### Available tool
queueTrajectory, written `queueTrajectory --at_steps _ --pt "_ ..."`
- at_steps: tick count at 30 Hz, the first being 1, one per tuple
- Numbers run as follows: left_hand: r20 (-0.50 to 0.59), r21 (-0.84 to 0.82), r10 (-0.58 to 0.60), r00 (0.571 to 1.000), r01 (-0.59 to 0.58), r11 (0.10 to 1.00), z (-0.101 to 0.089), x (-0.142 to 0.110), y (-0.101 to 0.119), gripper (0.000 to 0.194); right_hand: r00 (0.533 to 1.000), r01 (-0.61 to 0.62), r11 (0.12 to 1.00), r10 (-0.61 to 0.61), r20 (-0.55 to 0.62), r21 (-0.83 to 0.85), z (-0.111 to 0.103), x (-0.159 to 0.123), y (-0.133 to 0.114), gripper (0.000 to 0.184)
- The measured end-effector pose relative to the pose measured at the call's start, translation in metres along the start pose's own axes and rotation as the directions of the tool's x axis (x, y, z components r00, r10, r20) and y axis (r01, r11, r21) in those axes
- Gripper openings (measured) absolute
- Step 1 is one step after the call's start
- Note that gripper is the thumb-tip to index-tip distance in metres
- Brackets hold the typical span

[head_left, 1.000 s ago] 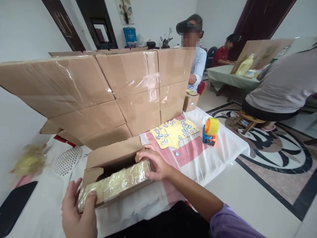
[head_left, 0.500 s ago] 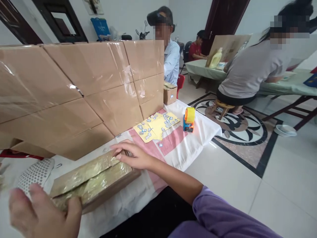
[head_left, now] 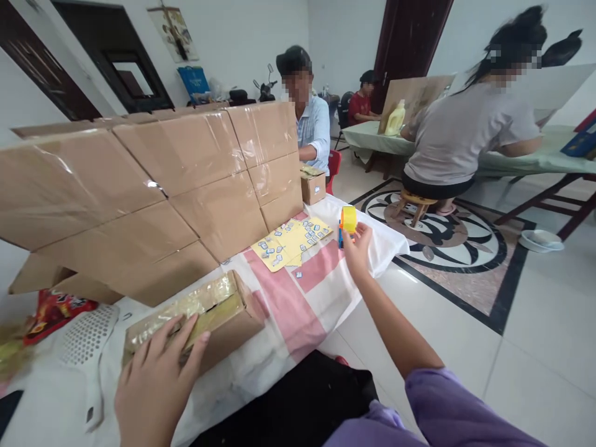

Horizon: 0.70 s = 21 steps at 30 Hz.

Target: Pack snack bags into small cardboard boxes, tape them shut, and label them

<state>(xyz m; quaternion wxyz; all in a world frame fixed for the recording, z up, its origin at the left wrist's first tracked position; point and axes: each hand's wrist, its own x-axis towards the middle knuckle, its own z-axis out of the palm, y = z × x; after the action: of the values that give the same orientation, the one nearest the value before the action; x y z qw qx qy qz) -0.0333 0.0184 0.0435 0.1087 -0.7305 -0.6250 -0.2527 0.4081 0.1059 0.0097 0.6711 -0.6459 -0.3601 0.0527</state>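
Note:
My left hand [head_left: 158, 372] rests on the near end of a small cardboard box [head_left: 233, 338], its fingers spread across the top. Clear tape glints on that box's flaps, and a dark gap runs between them. At the far right of the table my right hand [head_left: 357, 251] has its thumb and fingers around a tape dispenser [head_left: 348, 218] with a yellow roll and a blue and orange body. My palm and fingers hide its lower part. Yellow sheets [head_left: 291, 245] with small blue-edged stickers lie left of the dispenser, and one loose sticker [head_left: 298, 274] is nearby.
A wall of taped cardboard boxes [head_left: 209, 180] stands along the table's far side. At left are a white perforated scoop [head_left: 90, 341] and a red packet [head_left: 58, 310]. A person in light blue [head_left: 316, 124] sits behind; another in grey [head_left: 470, 124] sits right, on a stool.
My right hand has left the small box and reached across to the tape dispenser. My left hand has shifted right and now lies on the box top. The view has tilted up slightly.

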Motion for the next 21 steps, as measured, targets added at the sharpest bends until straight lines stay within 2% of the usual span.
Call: queueTrajectory --at_steps 2,4,7,9,11,13,16,18,21 --pt "-0.093 0.102 0.053 0.994 -0.044 0.994 0.0 -0.001 0.003 0.058 0.996 -0.09 0.996 0.09 0.004 -0.01 0.0 0.039 0.016 0.061" --pt "-0.21 0.15 0.126 0.97 -0.095 0.984 -0.001 -0.003 0.006 0.052 0.988 -0.15 0.988 0.151 0.026 -0.04 0.003 0.069 0.028 0.064" --pt "-0.363 0.133 0.202 0.909 -0.164 0.977 -0.001 -0.009 0.012 0.036 0.971 -0.198 0.978 0.205 0.121 -0.07 0.009 0.093 0.04 0.055" --pt "-0.436 0.114 0.213 0.875 -0.182 0.977 0.0 -0.014 0.021 0.026 0.951 -0.207 0.977 0.213 0.222 -0.053 0.011 0.095 0.05 0.047" --pt "-0.506 0.081 0.2 0.839 -0.185 0.979 0.003 -0.02 0.035 0.021 0.936 -0.203 0.979 0.196 0.293 -0.008 0.013 0.09 0.06 0.05" --pt "-0.558 0.047 0.19 0.808 -0.198 0.979 0.008 -0.024 0.052 0.02 0.932 -0.195 0.98 0.17 0.32 0.047 0.013 0.082 0.069 0.057" --pt "-0.594 0.02 0.174 0.785 -0.202 0.979 0.016 -0.027 0.073 0.02 0.931 -0.198 0.973 0.149 0.334 0.118 0.012 0.072 0.077 0.062" --pt "-0.621 -0.008 0.13 0.773 -0.172 0.985 0.02 -0.029 0.078 0.017 0.929 -0.214 0.964 0.15 0.339 0.159 0.011 0.071 0.078 0.064" --pt "-0.639 -0.108 -0.006 0.769 -0.083 0.991 0.021 -0.037 0.071 0.013 0.925 -0.25 0.944 0.168 0.341 0.213 0.01 0.072 0.073 0.065"
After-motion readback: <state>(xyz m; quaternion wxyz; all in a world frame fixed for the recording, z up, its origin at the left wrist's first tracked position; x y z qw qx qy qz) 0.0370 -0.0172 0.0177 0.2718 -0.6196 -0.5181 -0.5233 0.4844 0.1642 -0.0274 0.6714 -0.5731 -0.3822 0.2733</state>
